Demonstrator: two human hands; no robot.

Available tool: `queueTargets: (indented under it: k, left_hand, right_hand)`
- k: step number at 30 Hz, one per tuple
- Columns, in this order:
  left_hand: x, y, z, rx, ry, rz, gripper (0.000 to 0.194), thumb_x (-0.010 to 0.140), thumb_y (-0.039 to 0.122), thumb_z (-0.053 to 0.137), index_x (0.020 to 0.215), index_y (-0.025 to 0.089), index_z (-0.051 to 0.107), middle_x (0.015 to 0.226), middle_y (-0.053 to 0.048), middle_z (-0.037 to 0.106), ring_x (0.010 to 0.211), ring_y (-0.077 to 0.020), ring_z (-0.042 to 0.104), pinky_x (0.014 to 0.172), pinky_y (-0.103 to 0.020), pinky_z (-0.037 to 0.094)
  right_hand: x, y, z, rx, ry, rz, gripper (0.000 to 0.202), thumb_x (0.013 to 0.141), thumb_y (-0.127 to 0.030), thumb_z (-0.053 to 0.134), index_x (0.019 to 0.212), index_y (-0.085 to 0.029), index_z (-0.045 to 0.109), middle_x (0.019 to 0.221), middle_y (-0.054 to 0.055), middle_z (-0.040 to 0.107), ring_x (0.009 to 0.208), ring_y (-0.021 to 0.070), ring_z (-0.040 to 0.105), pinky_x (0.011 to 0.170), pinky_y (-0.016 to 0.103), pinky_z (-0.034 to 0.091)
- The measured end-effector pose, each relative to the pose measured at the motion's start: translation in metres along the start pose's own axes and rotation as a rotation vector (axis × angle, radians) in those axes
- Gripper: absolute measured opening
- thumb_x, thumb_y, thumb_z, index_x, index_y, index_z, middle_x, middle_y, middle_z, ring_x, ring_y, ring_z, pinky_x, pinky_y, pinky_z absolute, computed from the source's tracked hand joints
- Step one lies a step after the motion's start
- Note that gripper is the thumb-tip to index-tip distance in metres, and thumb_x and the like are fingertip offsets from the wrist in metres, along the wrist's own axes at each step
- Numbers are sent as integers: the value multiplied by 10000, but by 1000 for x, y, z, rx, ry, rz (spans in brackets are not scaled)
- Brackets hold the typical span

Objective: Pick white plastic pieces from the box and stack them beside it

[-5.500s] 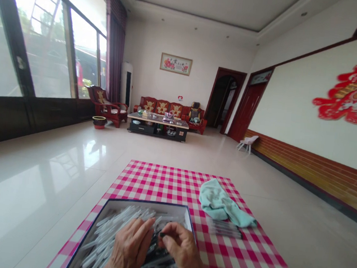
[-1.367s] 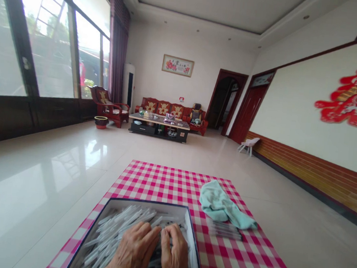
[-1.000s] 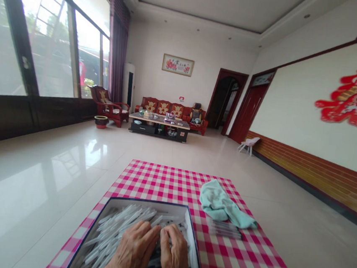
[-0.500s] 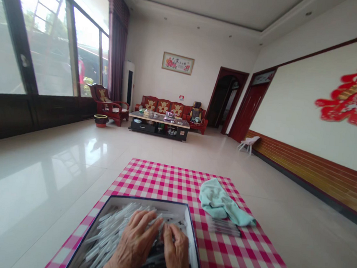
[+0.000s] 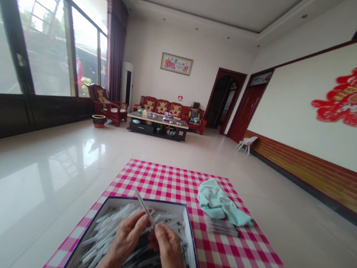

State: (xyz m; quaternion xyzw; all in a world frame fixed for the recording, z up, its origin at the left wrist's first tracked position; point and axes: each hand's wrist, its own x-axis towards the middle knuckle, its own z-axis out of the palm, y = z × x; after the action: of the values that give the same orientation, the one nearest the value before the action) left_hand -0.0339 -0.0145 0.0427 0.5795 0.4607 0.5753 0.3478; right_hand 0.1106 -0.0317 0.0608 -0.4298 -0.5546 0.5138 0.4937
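Above a shallow box with a dark blue rim (image 5: 194, 253) my two hands meet around one thin pale stick (image 5: 142, 202), tilted up to the left. The fingers of my left hand (image 5: 127, 234) pinch it near its middle. My right hand (image 5: 169, 245) grips its lower right end. Many clear and white slim pieces (image 5: 102, 236) fill the left and back of the box, with darker ones (image 5: 141, 261) under my hands. What exactly the stick is cannot be made out.
A pink and white checkered tablecloth (image 5: 161, 178) lies under the box. To the right are a mint green cloth (image 5: 219, 201) and a small row of slim pieces (image 5: 222, 227). Farther off stand a low table (image 5: 157, 125), red seats (image 5: 105, 106) and a small pink chair (image 5: 247, 144).
My hands have risen from among the pieces in the box. A thin pale stick now shows between them, and my left hand has shifted slightly left and down.
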Motion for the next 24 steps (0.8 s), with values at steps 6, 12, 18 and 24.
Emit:
queueTargets:
  k: [6,12,18,24]
  left_hand:
    - [4,18,4,-409,-55,-367,525,784,561,657,1145,182,632,933,-69,732,727,-188,686,506,-239,517]
    - [8,11,3,-529,-29,-440,508,750,459,723,1172,195,625,920,-63,732,754,-181,688,546,-236,526]
    - [12,11,-4,-632,-11,-443,467,754,398,712,1158,182,624,883,-57,700,688,-150,654,552,-238,500]
    - [20,9,-16,-225,46,-286,396,785,443,610,1033,140,667,659,16,620,473,-94,505,458,-219,387]
  right_hand:
    - [-3,11,34,22,-84,12,526,862,-634,477,606,-184,571,500,-26,476,458,117,401,458,240,308]
    - [-1,25,44,-16,-40,17,528,869,-608,472,605,-168,596,497,-15,498,455,112,400,436,228,302]
    - [-4,12,13,-65,-139,72,440,892,-507,473,782,-143,693,616,25,633,507,129,535,450,199,383]
    - [-1,-2,-38,-164,-49,39,234,834,-354,564,885,-177,709,775,50,708,654,183,661,501,216,445]
